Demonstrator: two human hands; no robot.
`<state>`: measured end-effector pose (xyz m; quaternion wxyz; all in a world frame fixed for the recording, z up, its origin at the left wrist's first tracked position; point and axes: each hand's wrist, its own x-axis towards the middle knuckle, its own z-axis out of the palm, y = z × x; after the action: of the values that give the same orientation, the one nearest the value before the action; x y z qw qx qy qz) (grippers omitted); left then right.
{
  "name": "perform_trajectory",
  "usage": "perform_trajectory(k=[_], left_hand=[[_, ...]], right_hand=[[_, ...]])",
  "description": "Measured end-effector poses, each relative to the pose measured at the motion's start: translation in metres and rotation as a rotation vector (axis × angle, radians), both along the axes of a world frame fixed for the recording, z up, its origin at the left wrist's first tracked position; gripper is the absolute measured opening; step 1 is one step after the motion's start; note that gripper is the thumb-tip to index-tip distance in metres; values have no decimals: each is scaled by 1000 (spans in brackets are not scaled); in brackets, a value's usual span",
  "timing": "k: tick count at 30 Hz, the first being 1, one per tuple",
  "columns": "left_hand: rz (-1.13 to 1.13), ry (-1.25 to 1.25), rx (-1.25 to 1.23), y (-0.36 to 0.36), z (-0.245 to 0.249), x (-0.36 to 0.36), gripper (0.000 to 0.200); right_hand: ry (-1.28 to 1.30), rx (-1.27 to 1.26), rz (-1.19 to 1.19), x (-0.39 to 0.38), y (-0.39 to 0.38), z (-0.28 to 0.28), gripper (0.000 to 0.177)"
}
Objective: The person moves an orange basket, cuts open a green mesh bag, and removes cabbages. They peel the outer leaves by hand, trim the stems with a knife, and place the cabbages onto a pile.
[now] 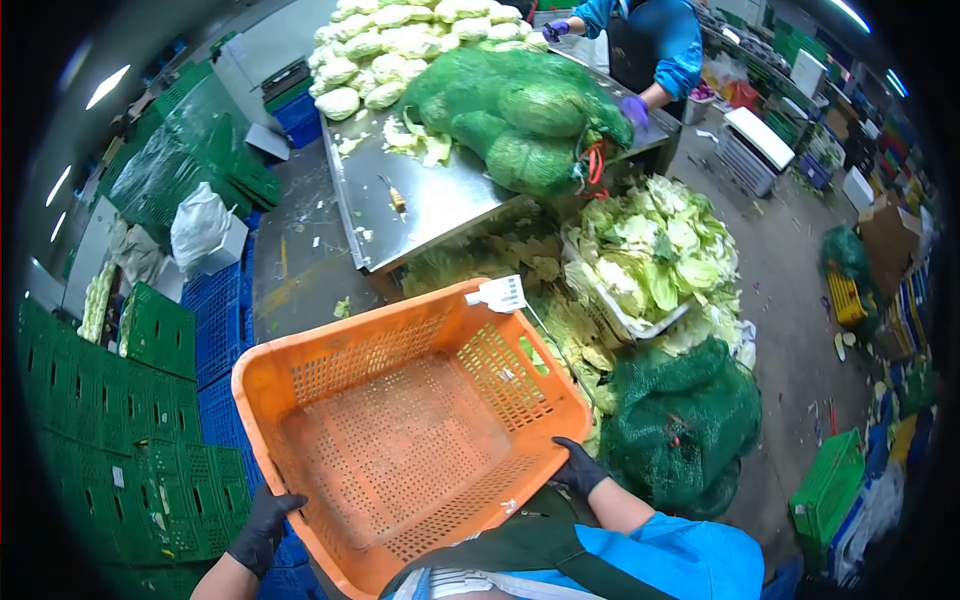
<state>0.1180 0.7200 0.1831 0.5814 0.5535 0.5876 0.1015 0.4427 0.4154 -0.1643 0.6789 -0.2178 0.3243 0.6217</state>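
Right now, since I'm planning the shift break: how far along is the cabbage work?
Done: peeled cabbages are piled at the far end of the table, and trimmed leaves fill a tub beside it. In hand: the left hand and right hand grip an empty orange crate. Left: a net sack on the table and a second sack on the floor look full.
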Motion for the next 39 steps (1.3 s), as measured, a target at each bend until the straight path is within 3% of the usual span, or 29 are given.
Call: perform_trajectory(k=[2,4,7,9,12,14,16,17,18,19,20,21,22,23,24,26,27,28,29,30,31,32,33,34,35,36,39], left_hand=[[-45,75,-36,29,-16,-7,54],[-74,136,-63,53,-51,-4,54],[-57,-92,-148,76,-98,26,52],[-80,-220,-205,106,-175,32,53],[-61,-239,-337,147,-289,55,53],[-57,-411,-314,141,-322,110,56],[73,-431,-385,153,-422,138,61],[149,-362,-96,148,-490,157,60],[222,-288,195,142,-548,169,60],[79,16,655,142,-583,171,63],[99,-117,418,141,-553,179,65],[150,-229,168,137,-512,191,66],[215,-295,-64,133,-467,204,67],[145,-282,-93,135,-457,202,72],[150,-287,-84,144,-475,193,72],[-318,31,233,179,-538,160,82],[-447,216,318,194,-535,152,90],[-569,402,408,205,-527,146,98],[-487,199,374,213,-510,139,105],[-462,80,457,218,-485,129,99],[-504,123,460,223,-433,125,93],[-588,226,573,241,-414,112,83],[-563,212,641,262,-404,93,63],[-589,39,629,292,-394,73,44],[-610,-5,478,322,-379,58,28],[-501,12,354,351,-375,37,22],[-442,170,234,441,-339,-45,27]], right_hand=[[-116,-10,-18,-6,7,-26,51],[-181,-90,-83,4,12,-1,49],[-232,-194,-168,22,20,-22,48],[-245,-262,-213,47,19,-52,47],[-510,-358,-205,98,26,-78,45],[-534,-348,-333,132,34,-108,43],[-604,-377,-469,157,44,-138,41],[-760,-532,-381,164,42,-157,41],[-765,-536,-372,161,47,-173,41],[-873,-631,-260,157,52,-187,40],[-992,-735,-147,160,51,-200,39],[-980,-892,-216,161,58,-213,35],[-991,-789,-126,163,44,-218,34],[-904,-757,-62,164,43,-207,35],[-819,-716,-12,168,46,-194,37],[-941,-624,261,167,33,-181,45],[-1079,-798,494,165,32,-176,55],[-940,-956,675,154,47,-126,61],[-908,-951,754,154,43,-126,64],[-940,-990,779,151,39,-122,63],[-1452,-1149,455,128,35,-190,60],[-1489,-1224,731,127,46,-184,55],[-1389,-1068,618,113,68,-146,50],[-1287,-908,513,97,99,-86,46],[-1439,-1030,555,97,117,-78,44],[-1581,-1147,601,89,144,-64,42],[-1808,-906,329,79,218,-37,39]])
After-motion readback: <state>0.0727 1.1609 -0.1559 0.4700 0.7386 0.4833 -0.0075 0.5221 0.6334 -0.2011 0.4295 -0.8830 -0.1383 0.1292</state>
